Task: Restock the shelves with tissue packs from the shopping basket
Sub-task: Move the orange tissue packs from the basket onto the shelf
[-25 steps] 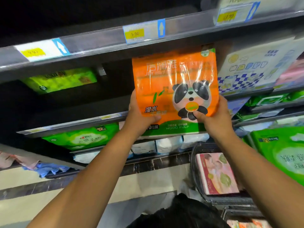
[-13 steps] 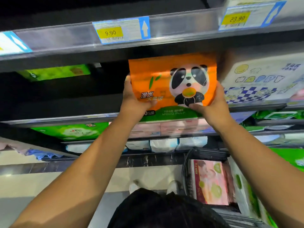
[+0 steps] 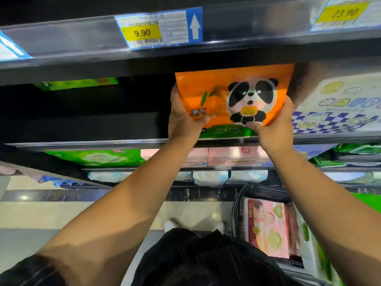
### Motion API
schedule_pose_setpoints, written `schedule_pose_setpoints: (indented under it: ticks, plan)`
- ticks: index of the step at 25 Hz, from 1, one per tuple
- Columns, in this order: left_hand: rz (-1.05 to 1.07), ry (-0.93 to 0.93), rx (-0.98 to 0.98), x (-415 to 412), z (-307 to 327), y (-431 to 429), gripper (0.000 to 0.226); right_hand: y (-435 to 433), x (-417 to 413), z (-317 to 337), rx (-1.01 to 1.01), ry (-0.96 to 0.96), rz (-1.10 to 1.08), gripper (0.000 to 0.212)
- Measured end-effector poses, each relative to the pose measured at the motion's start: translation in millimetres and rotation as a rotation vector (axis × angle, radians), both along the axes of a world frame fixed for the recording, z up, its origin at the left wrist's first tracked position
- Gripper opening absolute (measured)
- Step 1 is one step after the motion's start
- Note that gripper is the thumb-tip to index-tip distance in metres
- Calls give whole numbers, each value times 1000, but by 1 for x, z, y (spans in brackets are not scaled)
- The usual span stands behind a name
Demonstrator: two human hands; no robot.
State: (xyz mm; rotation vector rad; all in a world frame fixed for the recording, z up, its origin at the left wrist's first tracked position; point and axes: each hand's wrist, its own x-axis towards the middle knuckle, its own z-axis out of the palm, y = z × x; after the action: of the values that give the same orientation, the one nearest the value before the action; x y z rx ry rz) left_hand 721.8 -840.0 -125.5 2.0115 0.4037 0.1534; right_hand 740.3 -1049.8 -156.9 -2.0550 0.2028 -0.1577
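An orange tissue pack (image 3: 218,93) with a panda picture stands upright at the front of the dark shelf (image 3: 82,143). Its top edge is tucked under the shelf above. My left hand (image 3: 181,118) grips its lower left corner, thumb on the front. My right hand (image 3: 272,124) grips its lower right corner the same way. The black shopping basket (image 3: 239,205) sits on the floor at lower right, holding a pink tissue pack (image 3: 268,228) and other packs.
A white pack with blue checks (image 3: 338,106) stands right beside the orange one. A green pack (image 3: 76,84) lies far back at left, with dark open shelf between. Price labels (image 3: 158,28) line the rail above. Lower shelves hold green, pink and white packs.
Both hands have raised the orange pack and pushed it further into the shelf; its top now sits under the upper shelf rail. The view has moved closer to the shelves.
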Motion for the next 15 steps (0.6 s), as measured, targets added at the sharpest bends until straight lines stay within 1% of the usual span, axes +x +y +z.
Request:
schedule_pose_setpoints:
  ticks: [2,5,7,8,9,11,13,15]
  plan:
    - [12,-8,17,3,-7,0,102,0,4,-4,-45,0,3,88]
    - [34,47,45,5,-12,-1,97,-2,4,-10,-128,11,47,87]
    - [46,71,80,7,-17,1,95,2,-5,-14,-288,0,-67,83]
    - [69,78,95,7,-19,2,93,5,-10,-15,-369,-35,-105,74]
    - [96,83,98,7,-22,3,90,8,-14,-17,-430,-69,-84,62]
    - [135,89,73,9,-25,5,82,13,-16,-21,-555,-43,77,38]
    - [146,83,43,13,-26,5,75,13,-10,-23,-643,-18,177,32]
    - [138,71,42,18,-26,4,71,11,-4,-24,-649,-55,184,33]
